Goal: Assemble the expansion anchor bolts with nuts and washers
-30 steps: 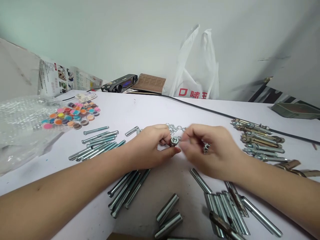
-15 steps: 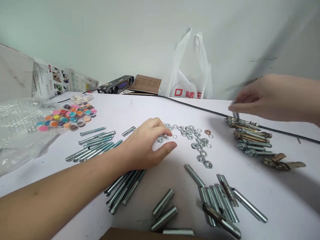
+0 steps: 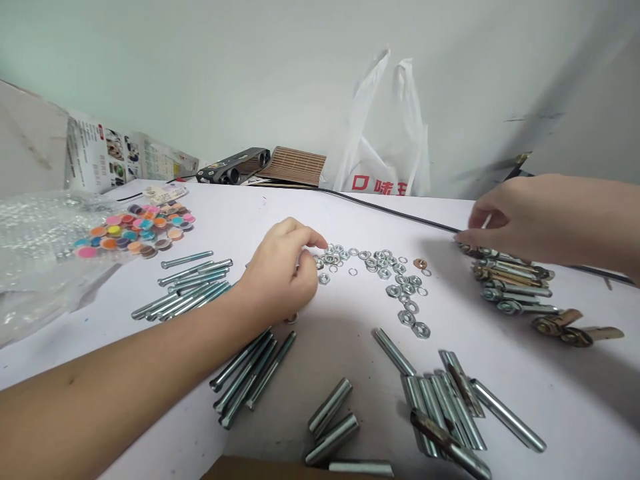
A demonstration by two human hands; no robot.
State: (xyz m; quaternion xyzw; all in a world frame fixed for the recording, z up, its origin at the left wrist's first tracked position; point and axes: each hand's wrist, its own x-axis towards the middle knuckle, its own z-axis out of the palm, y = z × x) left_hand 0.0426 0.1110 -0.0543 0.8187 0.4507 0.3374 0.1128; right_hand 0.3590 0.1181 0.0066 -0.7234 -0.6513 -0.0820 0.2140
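Observation:
My left hand [image 3: 287,267] is over the middle of the table, index finger stretched out to the small nuts and washers [image 3: 331,257], thumb bent apart from it. I see nothing held in it. At the right, my right hand [image 3: 525,217] has its fingers pinched at the far end of a row of assembled expansion bolts [image 3: 517,288], on an expansion bolt [image 3: 469,249] partly hidden under the hand. More nuts and washers [image 3: 400,288] are scattered between the hands. Bolt rods [image 3: 250,380] are beside my left forearm, and metal sleeves [image 3: 443,407] lie nearer me.
Colourful round discs [image 3: 135,230] and clear bubble wrap [image 3: 45,253] lie at the left. A black cable [image 3: 380,208] runs along the back, before a white plastic bag [image 3: 380,153], a bamboo mat [image 3: 295,165] and a black device [image 3: 233,167]. A brown edge [image 3: 280,468] shows at the front.
My right hand has lowered onto the far end of the bolt row with the expansion bolt. My left hand has shifted slightly left and away from me, its thumb now drawn in.

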